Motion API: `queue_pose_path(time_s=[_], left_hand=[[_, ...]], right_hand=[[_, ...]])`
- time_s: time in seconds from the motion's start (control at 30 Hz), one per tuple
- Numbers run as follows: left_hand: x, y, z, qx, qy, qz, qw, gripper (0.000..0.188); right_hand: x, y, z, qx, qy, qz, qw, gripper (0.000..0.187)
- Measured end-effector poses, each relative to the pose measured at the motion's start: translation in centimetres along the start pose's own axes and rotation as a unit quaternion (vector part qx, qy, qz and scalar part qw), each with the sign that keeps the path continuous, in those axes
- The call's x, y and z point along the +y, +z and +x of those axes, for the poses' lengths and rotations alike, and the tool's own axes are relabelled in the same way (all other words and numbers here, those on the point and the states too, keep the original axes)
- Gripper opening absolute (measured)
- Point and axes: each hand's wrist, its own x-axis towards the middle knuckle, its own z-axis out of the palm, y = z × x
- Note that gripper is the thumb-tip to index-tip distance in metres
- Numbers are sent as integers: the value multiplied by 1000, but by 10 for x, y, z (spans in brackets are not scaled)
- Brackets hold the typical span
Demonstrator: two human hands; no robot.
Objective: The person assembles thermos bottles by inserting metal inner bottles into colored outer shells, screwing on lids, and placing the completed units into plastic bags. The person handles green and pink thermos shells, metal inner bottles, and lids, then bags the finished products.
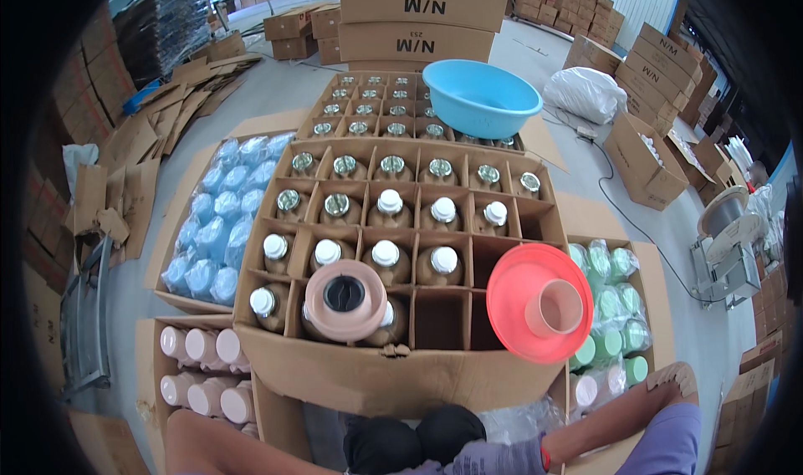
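At the bottom edge, my right hand (502,458) wears a grey-purple glove, its fingers hidden. My left forearm (230,446) reaches in from the lower left; its hand is mostly cut off by the edge. Two black rounded shapes (452,435) lie beside the glove; I cannot tell what they are. Ahead stands a divided carton (401,375) with bottles, some with white caps (385,252), others with silvery tops (345,166). Across its near dividers rests a pale pink round piece (368,289) with a black centre. A coral-red basin (510,287) sits at the near right corner, holding a pink cup-like ring (555,309).
Behind, a blue basin (481,90) rests on a second carton of bottles. Cartons at the left hold wrapped blue items (219,216) and pink ones (202,345); at the right, green ones (623,295). Flattened cardboard (159,124) and a white sack (585,94) lie beyond.
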Motion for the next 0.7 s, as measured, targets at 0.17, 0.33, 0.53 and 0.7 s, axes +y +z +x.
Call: queue_pose_path(time_s=[0.17, 0.33, 0.53, 0.7], left_hand=[[-33, 8, 8, -102, 33, 69, 992, 49], [-45, 3, 1, -56, 82, 41, 994, 55], [-33, -1, 0, 30, 144, 81, 986, 63], [-40, 47, 10, 255, 265, 304, 879, 84]], right_hand=[[1, 1, 1, 5, 30, 23, 999, 28], [-4, 4, -3, 4, 44, 26, 999, 24], [-8, 6, 13, 7, 4, -3, 1000, 22], [-16, 9, 19, 46, -63, -41, 996, 24]])
